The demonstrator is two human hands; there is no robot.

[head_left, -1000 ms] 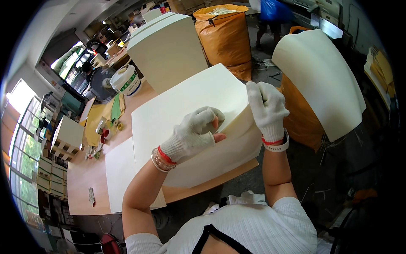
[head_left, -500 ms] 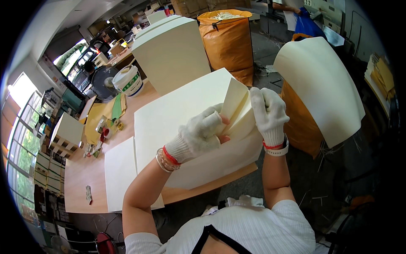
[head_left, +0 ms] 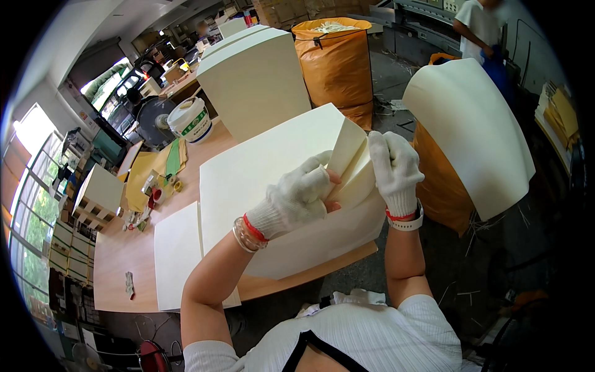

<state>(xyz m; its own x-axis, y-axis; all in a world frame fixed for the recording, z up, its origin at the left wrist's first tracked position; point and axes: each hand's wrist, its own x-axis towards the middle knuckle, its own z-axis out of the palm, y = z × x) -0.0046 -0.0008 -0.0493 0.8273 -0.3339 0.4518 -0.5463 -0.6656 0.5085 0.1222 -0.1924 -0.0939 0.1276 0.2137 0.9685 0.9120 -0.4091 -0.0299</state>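
Observation:
A thick stack of large cream paper sheets [head_left: 260, 167] lies on the wooden table, its right end bent upward. My left hand [head_left: 302, 191], in a white knitted glove with bare fingertips showing, grips the lifted, curled sheets near that end. At the right corner my right hand [head_left: 395, 166], gloved in white too, is closed with its fingertips pinching the edge of the sheets. Between the two hands the sheets stand curved and slightly apart. How many sheets each hand holds is hidden.
A tall cream stack [head_left: 254, 80] stands behind. Left of it are a white bucket [head_left: 189, 119] and tape rolls [head_left: 158, 196]. An orange sack [head_left: 333, 68] of scraps stands beyond; another, under a bent sheet [head_left: 468, 136], is at right. A person [head_left: 474, 31] stands at the far right.
My hands keep their hold, with the left shifted very slightly right. The person in the background has come further into view, with the blue item lower.

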